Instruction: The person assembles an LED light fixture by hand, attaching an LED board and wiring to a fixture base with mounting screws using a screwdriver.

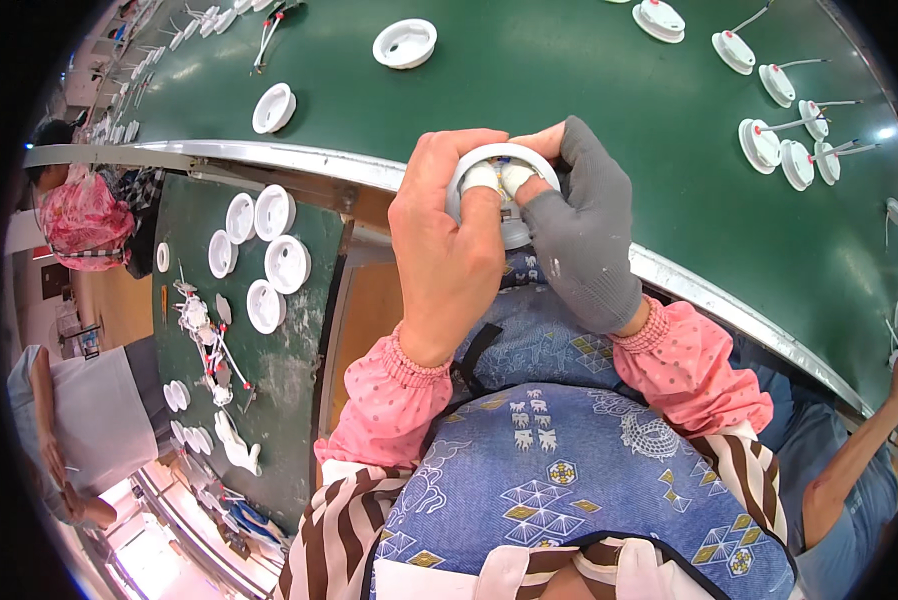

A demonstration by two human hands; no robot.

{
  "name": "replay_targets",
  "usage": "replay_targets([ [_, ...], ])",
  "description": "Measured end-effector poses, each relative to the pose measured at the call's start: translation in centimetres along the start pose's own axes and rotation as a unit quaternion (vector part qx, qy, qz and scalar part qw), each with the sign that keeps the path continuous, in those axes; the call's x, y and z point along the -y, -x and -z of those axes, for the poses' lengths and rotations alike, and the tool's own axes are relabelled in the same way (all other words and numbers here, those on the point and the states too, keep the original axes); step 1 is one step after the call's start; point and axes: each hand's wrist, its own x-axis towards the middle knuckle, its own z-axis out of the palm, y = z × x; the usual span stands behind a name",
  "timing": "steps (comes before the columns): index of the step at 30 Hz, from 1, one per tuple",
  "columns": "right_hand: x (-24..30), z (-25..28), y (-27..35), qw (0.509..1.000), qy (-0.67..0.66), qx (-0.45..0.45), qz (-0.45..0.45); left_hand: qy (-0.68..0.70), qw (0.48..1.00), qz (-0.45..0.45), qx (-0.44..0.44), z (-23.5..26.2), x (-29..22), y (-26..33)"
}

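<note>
Left hand (447, 250), bare, grasps a round white housing (499, 160) from the left, its taped fingertips pressed into the open centre; the right hand (581, 235), in a grey fingerless glove, clasps the same part from the right with thumb on the rim. The housing is held just above the metal near edge (709, 298) of the green belt (569, 70), over the person's lap. Judged step: seating an inner component by finger pressure. The next move appears to call for a steady two-handed grip. Similar white rings (287, 263) lie on a side worktop at left; wired units (764, 145) sit toward the belt's right edge.
</note>
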Motion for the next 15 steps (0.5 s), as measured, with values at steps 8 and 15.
replay_targets([
  [8, 1.6, -1.4, -0.4, 0.994, -0.075, -0.071, -0.040, 0.194, 0.977, 0.060, -0.060, -0.2, -0.6, 0.0],
  [15, 2.2, -0.7, -1.0, 0.999, -0.030, 0.014, -0.018, 0.179, 0.978, 0.086, -0.071, 0.4, -0.3, -0.3],
])
